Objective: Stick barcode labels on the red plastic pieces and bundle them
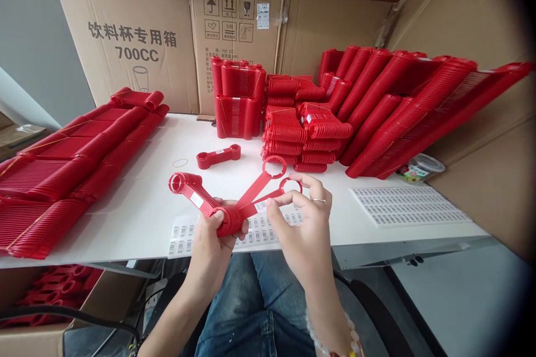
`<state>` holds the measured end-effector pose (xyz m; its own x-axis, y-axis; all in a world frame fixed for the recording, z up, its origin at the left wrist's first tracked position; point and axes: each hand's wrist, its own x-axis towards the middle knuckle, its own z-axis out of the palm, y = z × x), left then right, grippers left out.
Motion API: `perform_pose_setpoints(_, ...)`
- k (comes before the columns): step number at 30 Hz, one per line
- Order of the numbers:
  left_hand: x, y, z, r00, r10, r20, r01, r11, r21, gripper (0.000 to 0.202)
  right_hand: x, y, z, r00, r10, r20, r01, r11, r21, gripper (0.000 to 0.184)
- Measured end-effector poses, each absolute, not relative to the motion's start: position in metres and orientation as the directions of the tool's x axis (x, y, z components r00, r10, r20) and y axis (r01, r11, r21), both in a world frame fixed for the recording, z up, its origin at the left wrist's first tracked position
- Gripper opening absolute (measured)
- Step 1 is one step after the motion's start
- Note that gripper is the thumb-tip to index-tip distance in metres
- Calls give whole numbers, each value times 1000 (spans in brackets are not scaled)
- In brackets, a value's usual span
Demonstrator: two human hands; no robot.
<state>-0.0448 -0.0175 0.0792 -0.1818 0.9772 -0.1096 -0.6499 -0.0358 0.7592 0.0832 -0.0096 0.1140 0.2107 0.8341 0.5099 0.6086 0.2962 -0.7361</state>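
My left hand [221, 231] is wrapped round a stack of red plastic strips with ring ends [229, 220], holding it above the table's front edge. The stack is fanned: one bundle points up and left, and two single strips spread to the right. A white barcode label [196, 199] shows on the left bundle. My right hand [304, 217] has thumb and index finger closed at the lower right strip, beside its barcode label [261, 206]. Its other fingers curve near that strip's end ring [290, 185]. Whether a loose sticker is between the fingertips is hidden.
Sheets of barcode labels [410, 206] lie at the right and under my hands [181, 240]. A small red bundle [218, 156] and a rubber band [180, 163] lie ahead. Red stacks stand left [84, 162] and back [238, 100]; cardboard [138, 22] walls the rear.
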Motion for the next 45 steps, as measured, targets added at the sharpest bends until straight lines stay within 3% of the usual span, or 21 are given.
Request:
perform_pose_setpoints(17,-44,-20,82,-188,978,-94,-646,-51,761,26,78,-3,106,219,803,555,647,307,-698,14)
perform_pose_setpoints(28,-41,-26,82,-226,968,-112,-696,-80,713,29,62,-5,88,197,613,765,868,254,-426,12)
perform_pose_setpoints(31,-40,-27,81,-256,961,-106,-684,-103,722,26,60,-2,84,223,611,759,870,226,-438,11)
perform_pose_setpoints(37,-48,-20,80,-351,935,-55,-663,-207,719,29,102,25,79,326,549,770,839,206,-503,33)
perform_pose_setpoints(39,-50,-14,77,-378,924,-54,-656,-226,720,30,133,35,74,287,573,768,794,306,-525,27)
perform_pose_setpoints(41,-49,-6,70,-375,923,-84,-665,-205,719,30,165,42,66,173,688,705,764,358,-537,17)
perform_pose_setpoints(45,-36,9,46,-247,948,-199,-703,-34,710,28,200,46,50,-105,919,380,853,280,-442,18)
